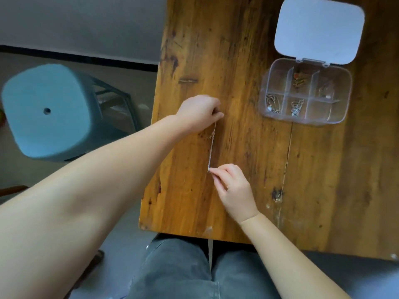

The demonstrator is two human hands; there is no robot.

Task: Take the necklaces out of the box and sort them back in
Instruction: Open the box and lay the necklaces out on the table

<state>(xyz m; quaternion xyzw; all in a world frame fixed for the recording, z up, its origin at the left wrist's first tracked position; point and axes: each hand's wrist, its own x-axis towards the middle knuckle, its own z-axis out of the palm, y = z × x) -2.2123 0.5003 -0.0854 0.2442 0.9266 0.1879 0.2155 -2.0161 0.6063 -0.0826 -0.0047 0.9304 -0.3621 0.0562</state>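
Only the head view to go on, so here's what it shows. The person sits at a worn wooden table (248, 50) with a thin chain necklace (212, 147) stretched out straight between both hands, lying on or just above the wood, well to the left of the clear plastic organizer box (305, 91).

The left hand (199, 112) has its fingers curled in and pinched together on the far end of the chain. The right hand (232, 183) has thumb and forefinger closed on the near end, right at what looks like a small ring or clasp. My guess is the chain is pulled taut like this to get the kinks out, so it can be folded neatly before it goes back into a compartment.

The box sits open with its lid (319, 29) flipped flat behind it, which leaves all six compartments reachable. Four of them hold jewellery: a gold and red piece in the far middle one, a fine chain in the far right, silver chains in the near left and near middle. The far left one looks bare; the near right I can't quite tell.

Left of the table stands a pale blue plastic stool (46, 111).

No brand, label or writing that I can read anywhere, box and lid included.
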